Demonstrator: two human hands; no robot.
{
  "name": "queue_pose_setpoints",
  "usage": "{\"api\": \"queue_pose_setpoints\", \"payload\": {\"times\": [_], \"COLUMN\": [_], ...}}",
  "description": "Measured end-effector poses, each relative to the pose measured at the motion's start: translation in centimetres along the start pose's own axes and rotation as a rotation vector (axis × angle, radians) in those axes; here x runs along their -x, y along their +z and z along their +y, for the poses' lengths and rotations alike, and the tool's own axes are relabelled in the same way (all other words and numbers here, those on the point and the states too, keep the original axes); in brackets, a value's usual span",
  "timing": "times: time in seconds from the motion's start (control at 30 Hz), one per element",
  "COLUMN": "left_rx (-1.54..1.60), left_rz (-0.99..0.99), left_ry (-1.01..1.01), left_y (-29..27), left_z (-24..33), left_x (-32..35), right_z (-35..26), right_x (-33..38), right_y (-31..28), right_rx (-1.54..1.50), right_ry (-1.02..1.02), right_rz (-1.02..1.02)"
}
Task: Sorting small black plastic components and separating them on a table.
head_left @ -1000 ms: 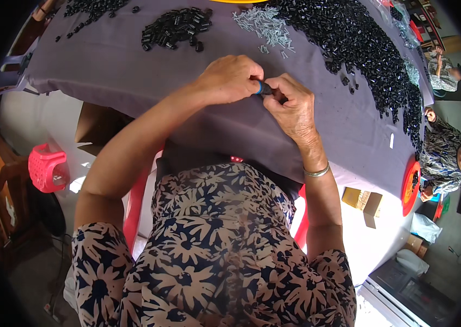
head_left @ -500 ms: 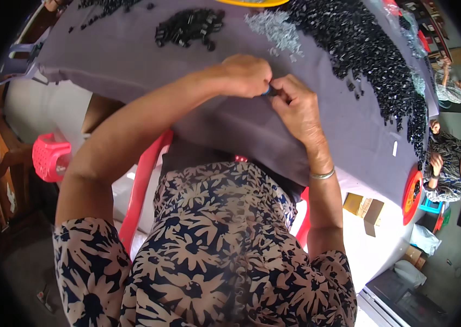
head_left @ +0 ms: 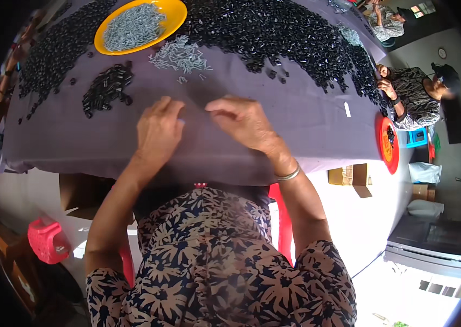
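Observation:
My left hand [head_left: 158, 132] is over the near part of the cloth-covered table, its fingers curled toward the thumb. Whatever it may hold is hidden and blurred. A hand's width away, my right hand [head_left: 243, 121] has its fingers bent and drawn together, pointing left, with nothing nameable visible in them. Just beyond both hands lies a small heap of clear grey pin-like pieces [head_left: 180, 56]. Left of that is a small pile of short black tube-shaped pieces [head_left: 108, 90].
A yellow plate [head_left: 175, 22] full of grey pins stands at the back. Large spreads of black pieces [head_left: 274, 35] cover the far side. A white strip [head_left: 347, 109] lies at right, near a red plate [head_left: 388, 143] at the edge. A co-worker [head_left: 415, 92] sits at the right.
My hands, earlier together around a small dark piece with a blue part, are now apart. The view has turned, showing the yellow plate and more of the black pieces.

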State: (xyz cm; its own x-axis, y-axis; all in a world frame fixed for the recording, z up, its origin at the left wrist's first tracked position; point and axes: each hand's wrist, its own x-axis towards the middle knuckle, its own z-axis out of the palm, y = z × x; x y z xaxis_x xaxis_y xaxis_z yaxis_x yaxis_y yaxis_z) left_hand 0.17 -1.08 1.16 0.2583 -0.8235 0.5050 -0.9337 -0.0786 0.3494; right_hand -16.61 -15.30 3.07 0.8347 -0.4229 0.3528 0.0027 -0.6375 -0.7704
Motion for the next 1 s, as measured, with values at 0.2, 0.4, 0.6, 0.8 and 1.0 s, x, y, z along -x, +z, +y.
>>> {"api": "queue_pose_setpoints", "payload": {"times": [0.2,0.4,0.6,0.8,1.0], "left_rx": [-0.160,-0.205,-0.047,0.461,1.269], "left_rz": [0.012,0.075,0.173,-0.026,-0.193], "left_ry": [-0.168,-0.271,-0.277,-0.168,-0.522], "left_y": [-2.4,-3.6,-3.2,-2.4,-1.2], "left_z": [-7.8,-11.5,-9.2,-1.3,1.0], "left_x": [0.7,0.0,0.2,0.2,1.0], "right_z": [6.1,11.1,11.0,7.3,-2.1], "right_x": [2.1,0.7,-3.0,-3.1,-1.4], "right_y": [-10.2,-15.0,-15.5,-14.2,-1.8], "right_rx": [0.387,0.433,0.538,0.408,0.227], "right_ry": [0.226,0.437,0.616,0.459,0.036], "right_rz": [0.434,0.450,0.182,0.096,0.133]}}
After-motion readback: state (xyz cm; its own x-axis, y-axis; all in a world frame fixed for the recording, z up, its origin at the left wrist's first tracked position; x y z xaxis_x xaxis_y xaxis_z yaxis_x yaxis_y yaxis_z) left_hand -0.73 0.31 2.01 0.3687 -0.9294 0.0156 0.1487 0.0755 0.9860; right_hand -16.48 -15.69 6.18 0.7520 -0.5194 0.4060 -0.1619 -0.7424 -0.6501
